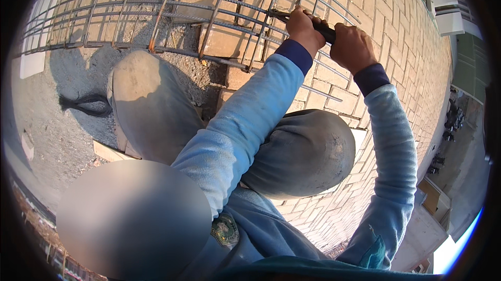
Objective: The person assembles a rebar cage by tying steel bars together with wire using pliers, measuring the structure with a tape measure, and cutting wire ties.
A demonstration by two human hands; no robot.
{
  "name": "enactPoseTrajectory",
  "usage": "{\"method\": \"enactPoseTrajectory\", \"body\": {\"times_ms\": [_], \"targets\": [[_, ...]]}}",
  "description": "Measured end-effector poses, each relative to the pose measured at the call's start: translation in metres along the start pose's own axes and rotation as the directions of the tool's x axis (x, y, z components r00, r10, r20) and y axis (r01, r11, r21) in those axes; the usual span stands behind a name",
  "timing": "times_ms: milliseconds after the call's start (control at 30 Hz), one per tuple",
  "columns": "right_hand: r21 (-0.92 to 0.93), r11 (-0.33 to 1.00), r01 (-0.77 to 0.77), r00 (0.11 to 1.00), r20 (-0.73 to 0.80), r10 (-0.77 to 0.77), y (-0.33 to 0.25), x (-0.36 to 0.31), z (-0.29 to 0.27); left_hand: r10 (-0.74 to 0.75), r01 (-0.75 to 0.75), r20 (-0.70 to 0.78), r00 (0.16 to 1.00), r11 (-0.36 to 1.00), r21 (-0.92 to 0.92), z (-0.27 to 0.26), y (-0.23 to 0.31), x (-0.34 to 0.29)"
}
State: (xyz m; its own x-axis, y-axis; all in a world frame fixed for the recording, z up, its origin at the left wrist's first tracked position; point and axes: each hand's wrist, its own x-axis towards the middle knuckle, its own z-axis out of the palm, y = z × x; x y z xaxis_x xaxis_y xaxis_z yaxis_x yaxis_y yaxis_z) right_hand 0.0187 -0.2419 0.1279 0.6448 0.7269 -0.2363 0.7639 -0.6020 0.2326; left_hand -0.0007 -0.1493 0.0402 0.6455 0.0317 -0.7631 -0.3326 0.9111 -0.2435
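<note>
- Spreads tan block paving (412, 56) over much of the right half, laid in staggered rows and sunlit.
- Runs a rebar cage (215, 14) across the top from the left edge, with long ribbed bars passing through bent cross hoops, partly above pavers and partly above gravel.
- Shows grey gritty ground (47, 145) along the left, partly shaded.
- Bends both knees in dusty grey trousers (308, 150), well spread, just below the cage.
- Reaches forward in light-blue sleeves (240, 119) with navy cuffs.
- Leaves a loop of thin black wire (96, 106) on the ground, just left of the left knee.
- Wraps the right hand (354, 47) firmly around the rear handle end of black-handled pliers (324, 31).
- Closes the left hand (307, 29) on the same pliers, nearer the head and just beside the right hand.
- Points the pliers' dark metal head leftward, at a crossing of bars near the cage's right end; cannot tell whether biting on anything there.
- Wears a small green badge (225, 230) on the blue clothing.
</note>
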Motion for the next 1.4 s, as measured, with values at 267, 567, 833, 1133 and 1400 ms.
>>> {"method": "enactPoseTrajectory", "body": {"times_ms": [267, 567, 833, 1133, 1400], "targets": [[0.171, 0.949, -0.265, 0.778, 0.620, 0.105, -0.010, 0.025, -0.054, -0.007, -0.003, 0.296, 0.955, 0.999, 0.032, -0.027, 0.011, -0.009], [-0.231, 0.955, 0.185, 0.981, 0.104, -0.165, -0.031, -0.003, -0.058, 0.010, -0.019, 0.133, 0.991, 0.997, 0.073, -0.020, 0.016, -0.004], [-0.242, 0.965, 0.103, 0.991, -0.062, -0.121, -0.026, 0.000, -0.035, 0.005, 0.116, 0.565, 0.825, 0.977, -0.177, -0.024, 0.019, -0.003], [-0.274, 0.961, 0.042, 0.999, 0.034, -0.034, -0.039, -0.007, -0.031, -0.142, 0.174, 0.227, 0.963, 0.977, -0.125, -0.009, 0.021, -0.012], [0.320, 0.927, -0.194, 0.953, 0.285, 0.101, -0.023, -0.018, 0.005, 0.022, -0.124, 0.238, 0.971, 0.898, 0.422, -0.031, 0.025, -0.007]]}}
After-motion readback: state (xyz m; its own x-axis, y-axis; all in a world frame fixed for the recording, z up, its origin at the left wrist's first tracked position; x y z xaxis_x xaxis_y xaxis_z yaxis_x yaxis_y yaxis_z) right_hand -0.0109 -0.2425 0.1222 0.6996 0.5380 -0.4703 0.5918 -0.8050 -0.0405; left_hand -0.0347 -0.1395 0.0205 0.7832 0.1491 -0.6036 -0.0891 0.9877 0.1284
